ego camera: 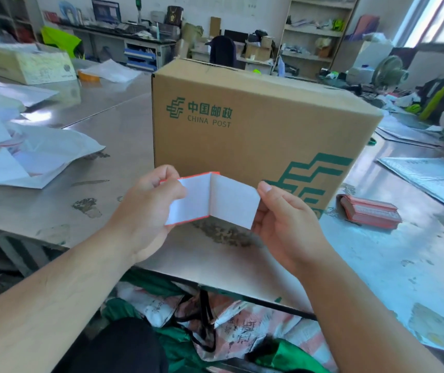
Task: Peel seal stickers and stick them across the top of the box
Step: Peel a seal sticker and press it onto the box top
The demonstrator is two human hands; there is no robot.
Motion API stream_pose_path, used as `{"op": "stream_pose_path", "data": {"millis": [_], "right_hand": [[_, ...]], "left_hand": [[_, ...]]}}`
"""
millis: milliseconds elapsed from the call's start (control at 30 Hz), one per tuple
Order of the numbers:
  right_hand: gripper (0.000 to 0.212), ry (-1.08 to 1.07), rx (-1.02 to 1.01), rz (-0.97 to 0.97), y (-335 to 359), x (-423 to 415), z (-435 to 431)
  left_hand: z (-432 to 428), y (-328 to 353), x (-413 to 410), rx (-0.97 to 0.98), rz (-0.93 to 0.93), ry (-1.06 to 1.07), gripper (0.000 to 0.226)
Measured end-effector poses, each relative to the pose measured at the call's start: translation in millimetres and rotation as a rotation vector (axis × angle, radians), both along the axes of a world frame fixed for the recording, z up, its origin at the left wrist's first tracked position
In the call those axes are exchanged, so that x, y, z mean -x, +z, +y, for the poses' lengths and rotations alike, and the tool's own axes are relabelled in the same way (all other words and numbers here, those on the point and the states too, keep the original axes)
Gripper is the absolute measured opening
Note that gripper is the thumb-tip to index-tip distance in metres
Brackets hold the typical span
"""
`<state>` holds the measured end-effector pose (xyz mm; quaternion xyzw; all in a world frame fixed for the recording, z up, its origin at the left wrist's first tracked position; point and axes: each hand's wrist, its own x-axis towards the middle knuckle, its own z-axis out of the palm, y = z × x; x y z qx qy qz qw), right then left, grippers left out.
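Two hands, left (148, 208) and right (285, 224), pinch one creased sticker (212, 201) before one box (256, 125).

Bright daylight pours in from the window (441, 20) at upper right, which is blown out white. Pale glare lies on the metal bench (393, 254). Shadows are soft. The far left edge is smeared with blur, and straight lines bow near the borders.

Both hands (145, 208) (288, 222) raised, fingers pinched
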<state>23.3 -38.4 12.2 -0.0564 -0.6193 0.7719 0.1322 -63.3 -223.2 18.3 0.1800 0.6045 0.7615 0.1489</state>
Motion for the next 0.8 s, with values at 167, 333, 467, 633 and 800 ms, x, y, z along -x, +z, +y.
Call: {"op": "stream_pose_path", "data": {"millis": [167,333,467,633,800], "right_hand": [[0.034,-0.026,-0.037,0.002,32,-10,-3],[0.034,-0.043,-0.092,0.041,60,-22,-7],[0.030,-0.064,-0.096,0.051,77,-31,-16],[0.036,-0.108,-0.070,0.045,98,-36,-26],[0.037,-0.196,-0.057,-0.051,117,-30,-31]], "left_hand": [[-6,21,-3,0.003,-0.038,0.073,0.037],[-12,40,-11,0.065,-0.001,0.131,0.018],[-21,55,-22,0.154,0.091,0.019,0.024],[-34,69,-33,0.280,0.265,0.110,0.021],[-42,90,-37,0.327,0.538,0.216,0.032]]}}
